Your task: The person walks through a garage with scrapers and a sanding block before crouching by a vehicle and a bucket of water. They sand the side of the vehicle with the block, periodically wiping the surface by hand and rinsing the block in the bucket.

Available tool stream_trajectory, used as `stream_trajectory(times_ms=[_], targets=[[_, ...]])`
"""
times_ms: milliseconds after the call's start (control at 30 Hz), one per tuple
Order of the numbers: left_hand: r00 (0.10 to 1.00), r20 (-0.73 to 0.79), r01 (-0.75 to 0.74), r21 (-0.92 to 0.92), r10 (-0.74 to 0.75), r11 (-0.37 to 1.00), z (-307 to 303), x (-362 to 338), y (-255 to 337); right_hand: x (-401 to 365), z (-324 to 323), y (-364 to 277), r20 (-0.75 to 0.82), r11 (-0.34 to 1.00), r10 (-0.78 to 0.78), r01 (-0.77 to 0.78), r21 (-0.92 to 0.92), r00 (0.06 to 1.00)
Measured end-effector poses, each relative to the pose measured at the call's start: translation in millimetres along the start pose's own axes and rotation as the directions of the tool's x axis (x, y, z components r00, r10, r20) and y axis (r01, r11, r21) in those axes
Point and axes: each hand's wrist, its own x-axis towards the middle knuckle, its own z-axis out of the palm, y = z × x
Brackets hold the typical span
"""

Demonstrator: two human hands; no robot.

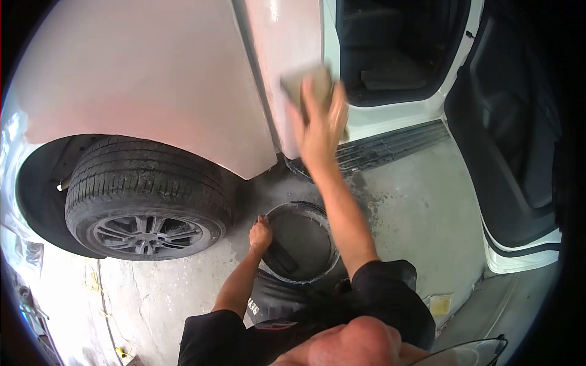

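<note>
My right hand (320, 125) is raised against the pinkish-white car panel, its fingers spread over a greyish-tan sheet or pad (308, 85) that is blurred by motion. Below, my left hand (260, 235) is at the left rim of a round bucket (332, 259) of dark grey liquid, closed around the end of a dark, long object (282, 256) that slants down into the bucket. The bucket stands on the floor between my knees.
A car wheel (146, 235) sits at the left under the fender (152, 79). To the right are a black running board (390, 146) and an open car door (519, 152). A yellow pad (440, 305) lies on the floor, lower right.
</note>
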Motion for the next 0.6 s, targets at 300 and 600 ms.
stream_trajectory(times_ms=[300, 600], targets=[[1.0, -0.026, -0.017, -0.042, 0.016, 0.999, 3.3, 4.2, 3.3, 60.1, 3.1, -25.2, -0.128, 0.998, -0.063, 0.062, -0.009, 0.99], [0.999, -0.026, -0.036, -0.009, 0.036, 0.999, 9.5, 3.0, -6.9, 10.0, 9.4, -17.8, -0.071, 1.0, -0.018, 0.017, -0.019, 0.997]])
